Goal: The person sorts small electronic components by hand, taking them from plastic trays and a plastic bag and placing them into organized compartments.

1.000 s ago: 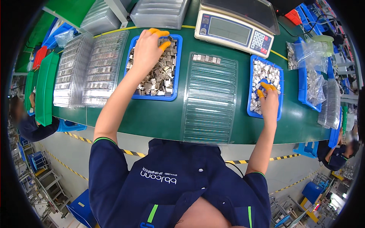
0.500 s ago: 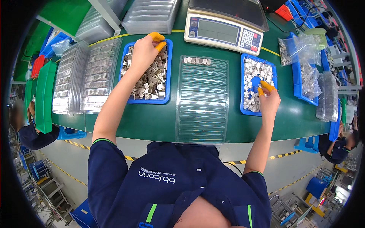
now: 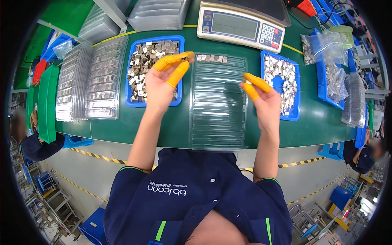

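Yellow finger cots cover the fingertips of both my hands. My left hand [image 3: 161,83], over the right side of a blue tray [image 3: 128,87] of loose small metal parts [image 3: 139,73], pinches a small dark metal part [image 3: 185,59]. My right hand [image 3: 263,98] is at the right edge of a clear ribbed plastic tray [image 3: 218,110], thumb and finger nearly together; what lies between them is too small to make out. A short row of small metal and white pieces [image 3: 212,58] fills part of the ribbed tray's far slot. Small white parts [image 3: 286,67] lie in the right-hand blue tray [image 3: 297,98].
A weighing scale [image 3: 237,28] stands behind the ribbed tray. Stacked filled clear trays [image 3: 73,85] and a green bin [image 3: 47,106] are at left, empty-looking clear trays [image 3: 157,16] at the back. Plastic bags [image 3: 328,49] lie at right. Other people sit at both sides.
My left hand has come out of the metal parts and moved right and nearer. My right hand has left the white parts and moved left to the ribbed tray's edge.
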`<state>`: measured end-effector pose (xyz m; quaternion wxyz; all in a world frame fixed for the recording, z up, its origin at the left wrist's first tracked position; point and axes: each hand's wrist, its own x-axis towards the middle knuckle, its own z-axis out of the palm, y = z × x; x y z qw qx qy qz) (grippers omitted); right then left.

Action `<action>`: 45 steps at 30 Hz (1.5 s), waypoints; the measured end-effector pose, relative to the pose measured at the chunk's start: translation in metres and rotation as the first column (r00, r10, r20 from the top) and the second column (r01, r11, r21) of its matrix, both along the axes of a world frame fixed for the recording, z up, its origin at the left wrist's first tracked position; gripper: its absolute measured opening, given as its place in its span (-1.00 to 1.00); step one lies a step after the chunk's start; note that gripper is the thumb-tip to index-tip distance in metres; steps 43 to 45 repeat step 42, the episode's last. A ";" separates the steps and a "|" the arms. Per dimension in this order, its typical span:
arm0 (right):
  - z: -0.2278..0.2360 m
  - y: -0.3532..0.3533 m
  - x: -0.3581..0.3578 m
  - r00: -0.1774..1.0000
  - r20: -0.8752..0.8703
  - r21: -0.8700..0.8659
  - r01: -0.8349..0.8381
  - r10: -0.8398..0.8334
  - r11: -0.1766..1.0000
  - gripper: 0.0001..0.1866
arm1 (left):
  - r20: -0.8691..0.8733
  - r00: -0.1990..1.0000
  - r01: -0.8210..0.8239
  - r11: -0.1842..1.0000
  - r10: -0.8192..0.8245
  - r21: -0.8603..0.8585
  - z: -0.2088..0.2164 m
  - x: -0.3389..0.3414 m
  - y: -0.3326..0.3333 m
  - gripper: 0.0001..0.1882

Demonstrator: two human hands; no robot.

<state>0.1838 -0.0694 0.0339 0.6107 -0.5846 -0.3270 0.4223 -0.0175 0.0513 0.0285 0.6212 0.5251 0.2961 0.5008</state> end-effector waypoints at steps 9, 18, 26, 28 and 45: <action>-0.018 0.008 -0.030 0.997 -0.050 0.025 0.065 -0.063 0.998 -0.70 | -0.016 0.998 -0.070 0.992 0.068 -0.107 -0.020 0.013 -0.039 -0.74; -0.024 0.006 -0.049 0.900 -0.423 0.091 0.159 -0.106 0.983 -0.76 | -0.040 0.979 0.177 0.939 -0.198 -0.295 -0.018 0.025 -0.055 -0.77; -0.027 0.000 -0.046 0.904 -0.393 0.100 0.220 -0.165 0.970 -0.74 | -0.013 0.984 0.165 0.937 -0.178 -0.309 -0.020 0.034 -0.062 -0.78; -0.024 -0.001 -0.048 0.916 -0.358 0.099 0.232 -0.183 0.968 -0.75 | -0.001 0.983 0.175 0.930 -0.185 -0.322 -0.020 0.034 -0.063 -0.78; -0.044 -0.006 -0.064 0.808 -0.556 0.115 0.307 -0.194 0.945 -0.78 | 0.010 0.988 0.146 0.928 -0.152 -0.344 -0.031 0.035 -0.075 -0.77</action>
